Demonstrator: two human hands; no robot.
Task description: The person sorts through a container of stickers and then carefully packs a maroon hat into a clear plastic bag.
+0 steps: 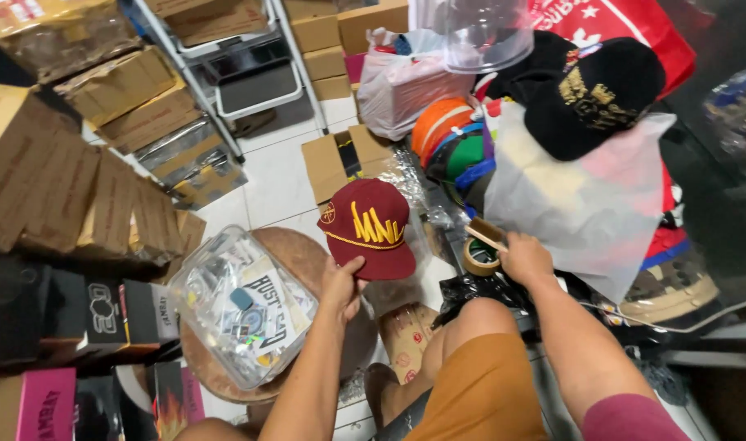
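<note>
The left hand (341,284) held a maroon cap (368,225) by its brim edge, grip pinched narrow on it, above the round wooden stool (295,245). The cap's crown pointed far, its brim near, long axis running near to far. To the right, the right hand (523,258) closed on a roll of tape (480,258), just left of that hand, beside a white plastic bag (581,196).
</note>
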